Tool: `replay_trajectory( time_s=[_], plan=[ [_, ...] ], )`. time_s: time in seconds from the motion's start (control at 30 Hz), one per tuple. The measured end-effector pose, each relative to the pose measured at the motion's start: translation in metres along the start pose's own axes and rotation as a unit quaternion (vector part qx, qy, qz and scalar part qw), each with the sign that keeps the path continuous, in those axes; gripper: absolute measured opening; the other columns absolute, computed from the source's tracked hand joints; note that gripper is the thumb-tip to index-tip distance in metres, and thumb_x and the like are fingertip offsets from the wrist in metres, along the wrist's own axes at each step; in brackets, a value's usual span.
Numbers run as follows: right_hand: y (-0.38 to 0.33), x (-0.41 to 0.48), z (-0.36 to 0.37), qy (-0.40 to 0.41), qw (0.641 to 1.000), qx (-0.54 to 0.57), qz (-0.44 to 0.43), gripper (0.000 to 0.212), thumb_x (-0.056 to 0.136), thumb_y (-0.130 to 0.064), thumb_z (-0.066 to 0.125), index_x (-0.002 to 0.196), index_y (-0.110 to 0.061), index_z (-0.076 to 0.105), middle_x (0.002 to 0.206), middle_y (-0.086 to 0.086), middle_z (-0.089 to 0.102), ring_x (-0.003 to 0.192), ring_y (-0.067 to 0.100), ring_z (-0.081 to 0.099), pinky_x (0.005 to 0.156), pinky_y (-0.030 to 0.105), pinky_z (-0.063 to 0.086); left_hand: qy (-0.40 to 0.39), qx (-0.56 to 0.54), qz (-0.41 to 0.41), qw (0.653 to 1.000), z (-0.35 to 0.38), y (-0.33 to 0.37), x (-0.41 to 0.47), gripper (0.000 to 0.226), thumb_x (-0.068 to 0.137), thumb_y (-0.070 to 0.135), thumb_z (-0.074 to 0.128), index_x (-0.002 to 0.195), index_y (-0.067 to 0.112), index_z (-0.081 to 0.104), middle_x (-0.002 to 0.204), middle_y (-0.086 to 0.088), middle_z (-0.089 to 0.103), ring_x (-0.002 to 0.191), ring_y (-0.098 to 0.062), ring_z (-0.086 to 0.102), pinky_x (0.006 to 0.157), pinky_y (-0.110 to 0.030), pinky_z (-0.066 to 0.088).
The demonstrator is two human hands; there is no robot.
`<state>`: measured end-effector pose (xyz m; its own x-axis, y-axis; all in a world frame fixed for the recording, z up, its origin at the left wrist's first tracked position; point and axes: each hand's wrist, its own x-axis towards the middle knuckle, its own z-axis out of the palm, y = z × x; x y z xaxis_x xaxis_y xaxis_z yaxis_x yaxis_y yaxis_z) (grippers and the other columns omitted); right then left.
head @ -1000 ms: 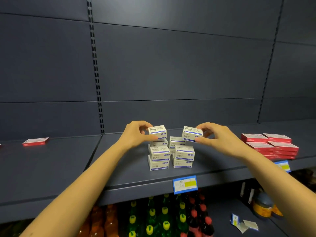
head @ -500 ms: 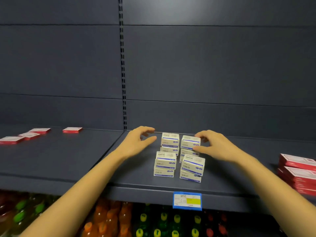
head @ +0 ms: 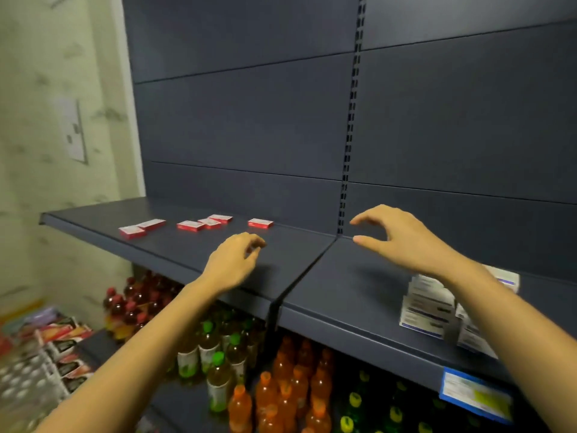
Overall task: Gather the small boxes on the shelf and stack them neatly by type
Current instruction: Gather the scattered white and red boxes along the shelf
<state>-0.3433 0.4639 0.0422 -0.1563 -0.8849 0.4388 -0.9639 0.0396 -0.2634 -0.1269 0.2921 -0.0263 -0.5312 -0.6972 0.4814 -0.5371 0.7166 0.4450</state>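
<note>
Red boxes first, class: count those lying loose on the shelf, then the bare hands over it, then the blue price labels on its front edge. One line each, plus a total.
red boxes: 6
hands: 2 (left hand, right hand)
blue price label: 1
Total: 9
The white boxes are left out: they are blurred and partly hidden, so there is no sure count.

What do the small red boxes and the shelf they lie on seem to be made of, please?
The red boxes look like thin printed cardboard: crisp edges, flat faces, white tops. The shelf looks like painted sheet metal, matte dark blue-grey, given its thin folded front lip; not certain.
</note>
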Motion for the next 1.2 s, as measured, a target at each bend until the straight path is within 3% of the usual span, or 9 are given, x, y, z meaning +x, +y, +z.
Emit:
replay_trajectory(
  time_s=[0.27,0.5,0.67,1.03,1.2],
  plan=[
    [-0.078,0.077,0.085,-0.068,0.997,-0.001,-0.03,0.03,0.09,-0.036,0.055,0.119,-0.028,0.056,0.126,-0.008,0.054,0.116,0.012,0.05,0.101,0.04,0.042,0.016,0.037,-0.05,0.998,-0.062,-0.116,-0.011,0.025,0.093,0.016,0.047,0.111,0.014,0.062,0.118,-0.003,0.062,0.104,-0.018,0.056,0.091,-0.033,0.045],
    [-0.15,0.149,0.163,-0.087,0.996,0.024,-0.013,0.03,0.088,-0.035,0.057,0.116,-0.026,0.058,0.12,-0.009,0.056,0.11,0.012,0.054,0.097,0.038,0.046,0.011,0.051,-0.062,0.997,-0.119,-0.218,0.001,0.024,0.092,0.015,0.049,0.112,0.013,0.062,0.117,-0.004,0.063,0.105,-0.02,0.058,0.094,-0.04,0.046],
    [-0.184,0.19,0.21,-0.113,0.993,0.027,0.015,0.035,0.089,-0.034,0.057,0.122,-0.023,0.054,0.124,-0.005,0.058,0.112,0.013,0.054,0.097,0.035,0.046,-0.008,0.065,-0.053,0.996,-0.145,-0.277,0.008,0.025,0.092,0.016,0.049,0.113,0.015,0.062,0.119,-0.003,0.061,0.107,-0.018,0.056,0.094,-0.036,0.045],
    [-0.198,0.272,0.268,-0.147,0.986,0.028,0.071,0.048,0.087,-0.033,0.06,0.129,-0.016,0.047,0.132,0.005,0.053,0.117,0.022,0.053,0.101,0.04,0.044,-0.037,0.027,-0.032,0.998,-0.153,-0.354,0.045,0.025,0.092,0.015,0.05,0.115,0.014,0.06,0.118,-0.002,0.058,0.111,-0.016,0.051,0.099,-0.035,0.043],
    [-0.188,0.31,0.284,-0.161,0.984,-0.033,0.066,0.054,0.085,-0.043,0.059,0.13,-0.016,0.045,0.134,0.004,0.046,0.118,0.022,0.048,0.097,0.036,0.042,-0.092,-0.027,0.006,0.995,-0.154,-0.381,0.073,0.022,0.092,0.019,0.052,0.112,0.022,0.061,0.115,0.007,0.056,0.106,-0.004,0.053,0.089,-0.017,0.044]
  ],
)
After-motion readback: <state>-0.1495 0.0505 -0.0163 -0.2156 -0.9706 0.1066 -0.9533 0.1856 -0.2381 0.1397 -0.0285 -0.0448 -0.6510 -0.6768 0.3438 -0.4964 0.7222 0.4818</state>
